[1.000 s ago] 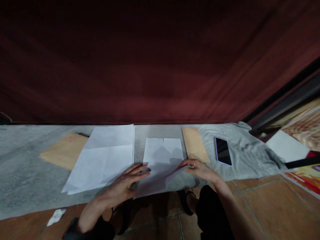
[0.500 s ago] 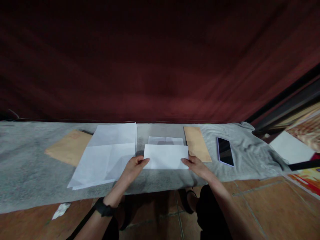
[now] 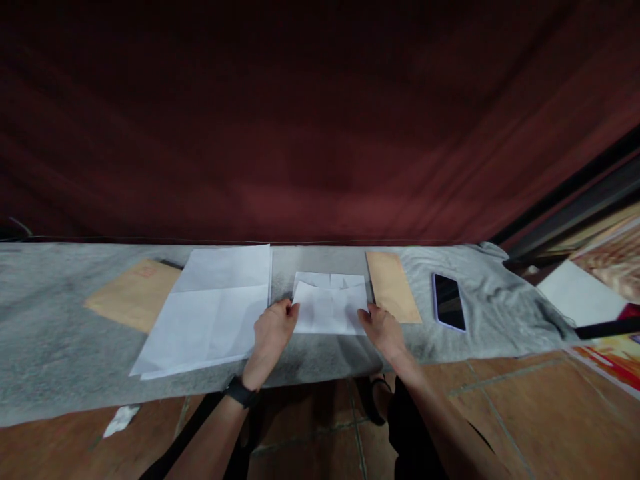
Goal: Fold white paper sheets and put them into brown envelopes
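Between my hands is a folded sheet of white paper, its far edge bowed in a shallow curve. My left hand pinches its left edge between thumb and fingers. On the right edge, my right hand has a similar pinch. Just behind and partly under it lies another creased white paper, mostly covered. Large white sheets with fold lines lie to the left of my left hand. A brown envelope lies flat beyond my right hand.
A grey cloth covers the long, narrow surface. Another brown envelope lies at the left, partly beneath the large sheets. A phone rests on the right. A dark red curtain hangs behind. Crumpled white paper is on the tiled floor.
The held paper has gone from flat to bowed and sits lower over the creased paper behind it. Both hands have moved slightly away from me and closer together.
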A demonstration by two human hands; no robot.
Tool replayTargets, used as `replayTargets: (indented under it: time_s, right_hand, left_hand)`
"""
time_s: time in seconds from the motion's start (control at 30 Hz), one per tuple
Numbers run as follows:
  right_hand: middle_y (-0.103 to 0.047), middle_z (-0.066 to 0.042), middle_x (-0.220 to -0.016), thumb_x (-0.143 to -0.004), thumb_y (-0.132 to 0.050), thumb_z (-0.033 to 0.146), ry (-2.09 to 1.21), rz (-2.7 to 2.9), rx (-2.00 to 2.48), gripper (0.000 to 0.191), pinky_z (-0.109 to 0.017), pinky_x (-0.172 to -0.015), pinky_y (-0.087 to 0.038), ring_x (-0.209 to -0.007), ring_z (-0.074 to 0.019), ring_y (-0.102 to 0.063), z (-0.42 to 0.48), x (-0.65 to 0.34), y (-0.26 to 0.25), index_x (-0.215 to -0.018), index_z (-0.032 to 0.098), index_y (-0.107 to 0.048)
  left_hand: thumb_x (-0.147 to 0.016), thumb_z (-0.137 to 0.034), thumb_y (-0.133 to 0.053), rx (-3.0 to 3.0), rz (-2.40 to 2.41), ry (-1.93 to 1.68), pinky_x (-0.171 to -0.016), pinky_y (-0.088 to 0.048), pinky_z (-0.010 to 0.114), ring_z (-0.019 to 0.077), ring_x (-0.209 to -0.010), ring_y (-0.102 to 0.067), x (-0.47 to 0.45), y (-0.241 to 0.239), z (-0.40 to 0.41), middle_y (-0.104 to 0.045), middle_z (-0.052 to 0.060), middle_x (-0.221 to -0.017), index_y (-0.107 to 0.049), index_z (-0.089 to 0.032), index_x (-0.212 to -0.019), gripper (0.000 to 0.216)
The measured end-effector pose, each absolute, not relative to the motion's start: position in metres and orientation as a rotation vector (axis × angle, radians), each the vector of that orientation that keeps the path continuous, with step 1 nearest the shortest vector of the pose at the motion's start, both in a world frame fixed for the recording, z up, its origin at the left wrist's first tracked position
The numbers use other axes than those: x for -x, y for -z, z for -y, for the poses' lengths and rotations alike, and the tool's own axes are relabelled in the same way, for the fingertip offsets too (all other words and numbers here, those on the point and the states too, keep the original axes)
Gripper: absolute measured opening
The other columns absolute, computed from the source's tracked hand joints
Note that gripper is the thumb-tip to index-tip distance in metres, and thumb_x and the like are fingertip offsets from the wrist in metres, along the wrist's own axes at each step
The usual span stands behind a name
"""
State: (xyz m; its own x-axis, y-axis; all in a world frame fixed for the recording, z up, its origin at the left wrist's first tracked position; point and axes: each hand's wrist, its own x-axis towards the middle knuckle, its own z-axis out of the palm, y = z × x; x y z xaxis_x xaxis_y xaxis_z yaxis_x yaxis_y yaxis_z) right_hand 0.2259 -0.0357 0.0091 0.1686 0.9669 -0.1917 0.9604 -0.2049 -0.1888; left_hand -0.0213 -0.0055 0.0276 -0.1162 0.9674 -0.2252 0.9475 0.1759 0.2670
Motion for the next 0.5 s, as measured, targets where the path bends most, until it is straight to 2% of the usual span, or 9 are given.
replayTargets:
  time_s: [0.13, 0.3, 0.5]
  right_hand:
    - [-0.075, -0.018, -0.100, -0.104, -0.044, 0.038, -0.327, 1.955, 2.428, 0.035, -0.034, -0.075, -0.049, -0.095, -0.0294, -0.073, 0.034, -0.218, -0.012, -0.121, 0.015, -0.063]
    - [-0.074, -0.024, -0.103, -0.104, -0.040, 0.037, -0.207, 1.946, 2.405, 0.044, -0.039, -0.076, -0.051, -0.095, -0.0325, -0.072, 0.026, -0.214, -0.008, -0.134, 0.008, -0.055]
    - [-0.073, -0.023, -0.098, -0.104, -0.042, 0.036, -0.103, 1.929, 2.388, 0.044, -0.038, -0.074, -0.051, -0.089, -0.0301, -0.073, 0.014, -0.213, 0.003, -0.135, 0.007, -0.054]
  left_hand:
    - [-0.101, -0.043, -0.041, -1.835, -2.145, -0.078, -0.067, -0.044, 0.031, 0.0270, -0.089, -0.073, 0.016, -0.027, 0.001, -0.077, 0.011, -0.098, -0.070, -0.024, -0.101, 0.035]
    - [-0.101, -0.043, -0.040, -1.851, -2.168, -0.131, -0.071, -0.047, 0.033, 0.0287, -0.092, -0.073, 0.012, -0.024, -0.006, -0.077, 0.012, -0.098, -0.070, -0.023, -0.105, 0.036]
    - [-0.102, -0.043, -0.038, -1.863, -2.194, -0.149, -0.073, -0.050, 0.035, 0.0308, -0.092, -0.074, 0.008, -0.018, -0.016, -0.077, 0.013, -0.096, -0.070, -0.021, -0.105, 0.039]
